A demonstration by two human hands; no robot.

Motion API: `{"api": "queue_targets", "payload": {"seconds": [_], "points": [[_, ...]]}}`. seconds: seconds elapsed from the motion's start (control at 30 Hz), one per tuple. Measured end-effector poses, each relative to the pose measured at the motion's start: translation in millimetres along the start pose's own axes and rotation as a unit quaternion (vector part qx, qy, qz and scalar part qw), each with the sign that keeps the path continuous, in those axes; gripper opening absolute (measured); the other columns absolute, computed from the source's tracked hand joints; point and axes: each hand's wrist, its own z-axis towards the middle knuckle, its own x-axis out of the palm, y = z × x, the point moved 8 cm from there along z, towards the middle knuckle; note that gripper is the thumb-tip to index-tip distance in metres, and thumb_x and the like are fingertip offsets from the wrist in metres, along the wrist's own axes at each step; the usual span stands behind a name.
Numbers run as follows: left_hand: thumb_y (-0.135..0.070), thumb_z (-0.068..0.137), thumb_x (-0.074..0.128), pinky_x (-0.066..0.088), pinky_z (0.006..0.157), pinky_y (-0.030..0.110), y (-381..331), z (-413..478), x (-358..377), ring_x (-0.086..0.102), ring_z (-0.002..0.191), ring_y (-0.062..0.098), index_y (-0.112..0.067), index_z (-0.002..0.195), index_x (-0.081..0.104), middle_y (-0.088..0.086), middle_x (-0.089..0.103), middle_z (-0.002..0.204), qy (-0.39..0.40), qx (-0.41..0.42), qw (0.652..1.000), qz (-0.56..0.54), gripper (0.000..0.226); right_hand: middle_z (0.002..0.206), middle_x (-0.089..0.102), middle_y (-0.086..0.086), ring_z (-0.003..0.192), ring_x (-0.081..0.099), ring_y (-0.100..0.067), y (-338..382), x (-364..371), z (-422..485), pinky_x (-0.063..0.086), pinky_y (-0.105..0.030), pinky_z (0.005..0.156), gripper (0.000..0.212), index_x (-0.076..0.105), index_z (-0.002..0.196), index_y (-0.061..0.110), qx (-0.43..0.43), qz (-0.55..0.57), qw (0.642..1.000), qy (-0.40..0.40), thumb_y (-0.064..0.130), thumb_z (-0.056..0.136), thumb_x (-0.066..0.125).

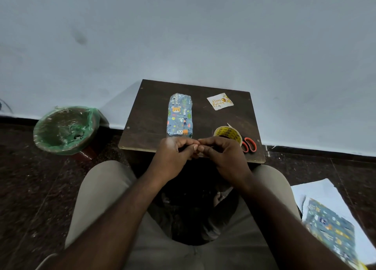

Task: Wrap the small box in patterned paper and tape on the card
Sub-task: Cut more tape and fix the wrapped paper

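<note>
1. Spare patterned paper (pixel 329 229) lies on the floor, well to the near right of the wrapped box (pixel 180 116).
2. The left hand (pixel 173 155) and right hand (pixel 221 153) meet just in front of the box's near end, over the counter (pixel 150 110) edge. Fingers are curled and the tips are pressed together. Whether a strip of tape is pinched between them cannot be told.
3. The tape roll (pixel 227 134) sits just right of the box's near end, with the orange-handled scissors (pixel 248 145) beyond it to the right.
4. The box lies lengthwise on the counter, fully covered in paper. Wrapping appears complete.
5. The birthday card (pixel 220 101) lies apart, right of the box's far end, unattached. Taping it on remains.
</note>
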Motion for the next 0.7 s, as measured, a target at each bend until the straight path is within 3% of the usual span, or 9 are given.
{"api": "queue_targets", "payload": {"seconds": [0.17, 0.23, 0.3, 0.33, 0.4, 0.5, 0.57, 0.7], "points": [[-0.003, 0.092, 0.066, 0.059, 0.070, 0.031, 11.4, -0.3, 4.2, 0.075, 0.077, 0.022, -0.013, 0.103, 0.071, 0.006, 0.077, 0.087, 0.010, -0.063, 0.996, -0.065, 0.016, 0.083, 0.076, 0.007, 0.076, 0.070, 0.000, -4.6, -1.4, 2.7, 0.049, -0.010, 0.066, 0.010, 0.077, 0.095, 0.008, -0.011, 0.002, 0.999, -0.053, 0.007, 0.090, 0.069], [-0.001, 0.092, 0.066, 0.059, 0.068, 0.031, 13.0, 0.4, 3.1, 0.075, 0.075, 0.023, -0.015, 0.121, 0.062, 0.009, 0.076, 0.088, -0.006, -0.077, 0.993, -0.089, 0.032, 0.077, 0.074, 0.008, 0.071, 0.068, 0.000, -8.9, 0.9, 3.6, 0.048, -0.011, 0.064, 0.010, 0.077, 0.092, 0.010, -0.001, 0.014, 0.997, -0.075, 0.006, 0.091, 0.068], [0.001, 0.091, 0.067, 0.060, 0.066, 0.030, 18.4, 2.1, -3.4, 0.074, 0.074, 0.023, -0.028, 0.139, 0.040, 0.011, 0.076, 0.087, -0.026, -0.093, 0.991, -0.093, 0.062, 0.075, 0.073, 0.003, 0.069, 0.067, -0.006, -18.6, 1.0, 4.4, 0.050, -0.018, 0.064, 0.010, 0.074, 0.091, 0.011, 0.019, 0.048, 0.993, -0.108, 0.008, 0.094, 0.065], [0.000, 0.090, 0.068, 0.060, 0.065, 0.030, 22.6, 3.9, -9.3, 0.074, 0.073, 0.022, -0.026, 0.147, 0.034, 0.009, 0.076, 0.086, -0.039, -0.095, 0.992, -0.074, 0.071, 0.077, 0.073, -0.001, 0.069, 0.066, -0.010, -25.4, -0.5, 4.9, 0.052, -0.022, 0.065, 0.009, 0.072, 0.092, 0.011, 0.036, 0.083, 0.988, -0.128, 0.009, 0.095, 0.063], [-0.003, 0.090, 0.070, 0.060, 0.066, 0.030, 28.5, 7.6, -23.7, 0.074, 0.073, 0.018, -0.018, 0.147, 0.041, 0.004, 0.075, 0.086, -0.070, -0.080, 0.994, -0.013, 0.066, 0.084, 0.072, -0.006, 0.071, 0.065, -0.014, -37.3, -1.6, 5.6, 0.053, -0.026, 0.065, 0.007, 0.068, 0.095, 0.009, 0.070, 0.154, 0.974, -0.149, 0.010, 0.097, 0.061], [-0.005, 0.088, 0.071, 0.059, 0.081, 0.038, 25.1, 16.8, -48.8, 0.070, 0.082, 0.013, -0.011, 0.123, 0.066, 0.001, 0.073, 0.092, -0.152, -0.020, 0.984, 0.091, 0.036, 0.087, 0.072, -0.006, 0.075, 0.066, -0.014, -43.0, 6.7, 7.4, 0.053, -0.025, 0.064, 0.013, 0.064, 0.106, 0.010, 0.094, 0.206, 0.965, -0.131, 0.005, 0.093, 0.065], [-0.009, 0.087, 0.073, 0.056, 0.086, 0.036, 17.0, 28.7, -58.7, 0.065, 0.091, 0.013, -0.012, 0.115, 0.071, 0.001, 0.067, 0.104, -0.180, 0.028, 0.966, 0.183, 0.029, 0.095, 0.074, -0.006, 0.080, 0.068, -0.013, -45.2, 14.7, 10.7, 0.055, -0.024, 0.068, 0.025, 0.062, 0.114, 0.012, 0.101, 0.208, 0.965, -0.128, 0.003, 0.091, 0.067], [-0.028, 0.087, 0.074, 0.042, 0.100, 0.027, 28.5, 55.1, -53.4, 0.049, 0.124, 0.015, -0.019, 0.125, 0.067, 0.001, 0.050, 0.135, -0.097, 0.030, 0.938, 0.331, 0.040, 0.104, 0.072, -0.009, 0.096, 0.070, -0.015, -49.1, 26.4, 19.8, 0.057, -0.028, 0.081, 0.023, 0.065, 0.108, 0.013, 0.092, 0.204, 0.964, -0.145, 0.000, 0.090, 0.068]]}}
